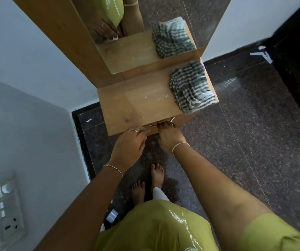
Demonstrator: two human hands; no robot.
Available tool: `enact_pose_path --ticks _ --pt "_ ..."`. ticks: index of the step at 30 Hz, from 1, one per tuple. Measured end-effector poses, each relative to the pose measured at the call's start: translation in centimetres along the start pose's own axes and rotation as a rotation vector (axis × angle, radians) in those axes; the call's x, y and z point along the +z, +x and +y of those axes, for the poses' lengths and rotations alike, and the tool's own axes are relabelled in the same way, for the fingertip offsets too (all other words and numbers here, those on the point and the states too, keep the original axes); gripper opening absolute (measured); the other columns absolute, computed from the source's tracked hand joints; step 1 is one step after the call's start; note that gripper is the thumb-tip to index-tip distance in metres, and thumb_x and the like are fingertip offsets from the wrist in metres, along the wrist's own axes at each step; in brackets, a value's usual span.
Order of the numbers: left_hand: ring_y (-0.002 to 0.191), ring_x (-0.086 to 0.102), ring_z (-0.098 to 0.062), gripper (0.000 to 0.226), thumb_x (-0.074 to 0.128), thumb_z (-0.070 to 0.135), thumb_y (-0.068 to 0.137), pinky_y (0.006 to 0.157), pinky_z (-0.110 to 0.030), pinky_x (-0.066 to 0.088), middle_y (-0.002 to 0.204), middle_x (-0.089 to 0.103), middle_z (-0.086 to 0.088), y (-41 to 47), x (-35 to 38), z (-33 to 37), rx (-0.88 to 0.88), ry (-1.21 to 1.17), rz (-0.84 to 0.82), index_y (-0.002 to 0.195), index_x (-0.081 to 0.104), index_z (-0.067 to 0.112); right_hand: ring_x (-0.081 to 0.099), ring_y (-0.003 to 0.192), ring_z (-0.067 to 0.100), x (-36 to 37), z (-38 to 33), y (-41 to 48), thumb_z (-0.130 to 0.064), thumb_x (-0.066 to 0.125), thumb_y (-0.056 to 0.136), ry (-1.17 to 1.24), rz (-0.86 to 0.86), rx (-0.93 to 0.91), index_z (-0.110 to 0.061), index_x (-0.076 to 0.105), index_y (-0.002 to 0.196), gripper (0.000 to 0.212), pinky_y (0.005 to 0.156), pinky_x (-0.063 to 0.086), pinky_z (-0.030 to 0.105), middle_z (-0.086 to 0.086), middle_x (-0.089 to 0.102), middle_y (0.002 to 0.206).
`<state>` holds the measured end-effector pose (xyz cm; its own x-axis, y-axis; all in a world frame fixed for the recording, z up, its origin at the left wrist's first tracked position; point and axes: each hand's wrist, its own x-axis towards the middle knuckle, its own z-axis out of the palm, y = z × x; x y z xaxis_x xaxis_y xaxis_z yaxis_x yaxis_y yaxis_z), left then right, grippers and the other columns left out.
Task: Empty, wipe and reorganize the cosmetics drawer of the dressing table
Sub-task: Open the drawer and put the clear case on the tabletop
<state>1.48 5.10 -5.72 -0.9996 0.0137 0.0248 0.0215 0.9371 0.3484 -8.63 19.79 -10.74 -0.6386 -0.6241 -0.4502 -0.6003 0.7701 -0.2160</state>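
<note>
The wooden dressing table (136,104) stands against the wall with a mirror (145,24) above it. A green-and-white striped cloth (190,87) lies crumpled on the right of its top. A thin metal drawer handle (171,120) shows at the table's front edge. My right hand (169,134) curls its fingers round that handle. My left hand (129,147) reaches under the front edge just left of it, its fingertips hidden. The drawer front itself is hidden below the top.
A white wall corner with a switch and socket panel (4,203) is close on the left. Dark speckled floor (245,133) spreads to the right, with a dark door frame (297,69) at the far right. A small blue-white object (111,216) lies by my feet (147,183).
</note>
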Motion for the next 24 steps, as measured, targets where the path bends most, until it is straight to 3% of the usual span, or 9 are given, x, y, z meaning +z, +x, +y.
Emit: enact_pose_path --ticks 3,5,11,13,15,18,20,24 --pt "0.104 0.062 -0.023 0.038 0.044 0.014 0.091 0.087 -0.036 0.054 0.118 0.066 -0.003 -1.0 0.0 0.0 -0.103 -0.126 -0.003 0.123 0.064 0.015 0.046 0.124 0.033 0.0 -0.3 -0.2 -0.031 0.048 0.091 0.05 0.028 0.031 -0.005 0.043 0.134 0.051 0.099 0.037 0.041 0.016 0.049 0.135" --pt "0.109 0.061 -0.022 0.039 0.046 0.008 0.091 0.094 -0.034 0.051 0.121 0.066 -0.004 -1.4 0.1 -0.2 -0.214 -0.217 0.037 0.125 0.063 0.015 0.047 0.122 0.033 0.3 -0.3 -0.7 -0.033 0.047 0.093 0.089 0.04 0.041 -0.005 0.046 0.13 0.047 0.097 0.039 0.041 0.016 0.051 0.132" --pt "0.107 0.06 -0.021 0.029 0.059 0.009 0.091 0.094 -0.031 0.046 0.117 0.067 -0.003 -2.4 -0.5 0.3 -0.26 -0.223 0.03 0.119 0.067 0.013 0.047 0.125 0.03 2.2 0.0 -4.8 -0.034 0.047 0.094 0.156 0.027 0.058 -0.009 0.048 0.129 0.044 0.103 0.035 0.038 0.012 0.052 0.135" --pt "0.107 0.059 -0.023 0.027 0.059 0.015 0.093 0.092 -0.03 0.046 0.117 0.067 -0.005 -2.3 -0.7 0.9 -0.304 -0.247 -0.056 0.118 0.067 0.012 0.05 0.121 0.03 2.3 -0.2 -6.5 -0.033 0.047 0.094 0.172 0.028 0.077 -0.01 0.053 0.123 0.038 0.102 0.036 0.038 0.012 0.056 0.13" --pt "0.106 0.059 -0.022 0.026 0.06 0.022 0.092 0.089 -0.03 0.045 0.114 0.067 -0.006 -2.1 -0.7 1.4 -0.348 -0.296 -0.203 0.115 0.069 0.012 0.056 0.108 0.029 2.3 -0.3 -8.4 -0.029 0.047 0.091 0.18 0.125 0.061 -0.011 0.059 0.109 0.028 0.095 0.04 0.038 0.01 0.062 0.114" --pt "0.097 0.062 -0.016 0.022 0.068 0.024 0.086 0.084 -0.026 0.047 0.105 0.069 -0.005 -1.9 -0.6 2.0 -0.429 -0.393 -0.324 0.105 0.072 0.013 0.06 0.08 0.026 3.1 -0.3 -11.5 -0.024 0.05 0.086 0.213 0.45 0.044 -0.011 0.063 0.088 0.018 0.076 0.048 0.038 0.006 0.063 0.085" --pt "0.092 0.065 -0.014 0.02 0.073 0.027 0.082 0.083 -0.028 0.051 0.097 0.072 -0.002 -1.9 -0.4 2.0 -0.463 -0.424 -0.401 0.098 0.074 0.015 0.058 0.081 0.025 3.4 -0.1 -12.9 -0.023 0.052 0.087 0.24 0.567 0.114 -0.011 0.063 0.087 0.016 0.074 0.047 0.038 0.005 0.063 0.085" --pt "0.083 0.065 -0.01 0.015 0.077 0.029 0.077 0.079 -0.028 0.052 0.087 0.073 0.001 -2.0 0.0 2.3 -0.462 -0.442 -0.527 0.087 0.076 0.018 0.055 0.098 0.024 3.3 1.0 -13.4 -0.023 0.05 0.091 0.321 0.626 0.288 -0.01 0.063 0.099 0.02 0.08 0.046 0.039 0.007 0.061 0.105"
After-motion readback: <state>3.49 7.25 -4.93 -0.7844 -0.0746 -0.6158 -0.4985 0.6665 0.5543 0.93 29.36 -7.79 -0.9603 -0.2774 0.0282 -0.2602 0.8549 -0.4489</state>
